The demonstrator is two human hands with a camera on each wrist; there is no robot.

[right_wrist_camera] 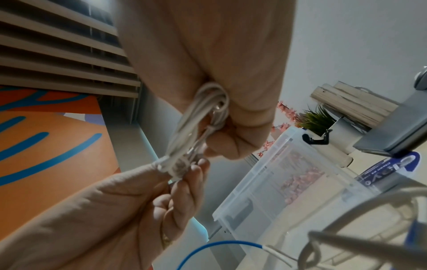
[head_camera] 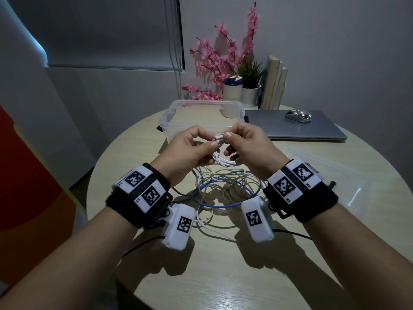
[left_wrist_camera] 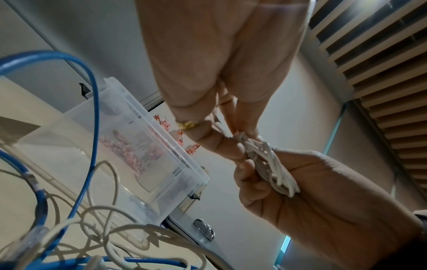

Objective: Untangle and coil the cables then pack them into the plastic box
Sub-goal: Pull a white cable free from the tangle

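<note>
Left hand [head_camera: 187, 151] and right hand [head_camera: 243, 148] are both held up above the counter [head_camera: 223, 276], each pinching the same small white cable coil [head_camera: 223, 161] between thumb and fingertips. Coil is smooth, thin, round-section cord wound into several tight loops; it hangs as a flattened oval, long axis roughly vertical, loop end down. The right wrist view shows the strands bunched where the left fingers [right_wrist_camera: 184, 182] clamp them; the left hand wears a gold ring [left_wrist_camera: 188, 125].

Below the hands: a loose tangle of off-white cables [head_camera: 223, 182] and a blue cable [head_camera: 214, 203], lying flat on the counter, loops crossing each other.

Plastic box [head_camera: 169, 117] is clear, rectangular, rounded corners, open top, black latches on the ends; it sits on the counter just behind the hands.

Counter is round, pale wood grain, matte. To the right: a closed grey laptop [head_camera: 312, 130] with a shiny mouse [head_camera: 298, 115] on top. At the back: pink artificial blossoms [head_camera: 219, 63], a small green plant [head_camera: 250, 73] in a white pot, and pale wood blocks [head_camera: 273, 81]. Grey walls, roller blind [head_camera: 100, 30] at upper left.
</note>
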